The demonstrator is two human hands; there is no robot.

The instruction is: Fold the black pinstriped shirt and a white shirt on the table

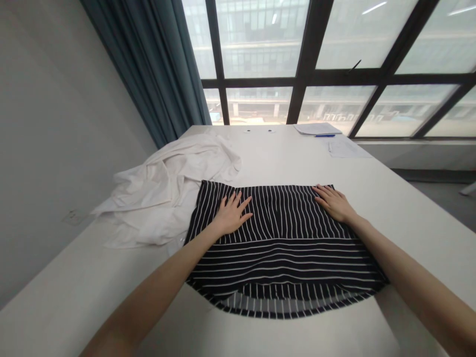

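Note:
A black garment with thin white stripes [282,258] lies spread on the white table in front of me. Its kind is not clear; the stripes run lengthwise in the far part and crosswise in the near band, and the near edge curves toward me. My left hand [231,214] rests flat on the far left part with fingers spread. On the far right corner lies my right hand [334,203], palm down, fingers stretched out. Neither hand grips the cloth.
A crumpled white cloth [174,183] lies on the table [267,153] left of the garment, touching it. Papers [316,129] and a blue pen [325,135] are at the far right, with another sheet [347,149] nearer. A wall, curtain [159,64] and windows surround the table.

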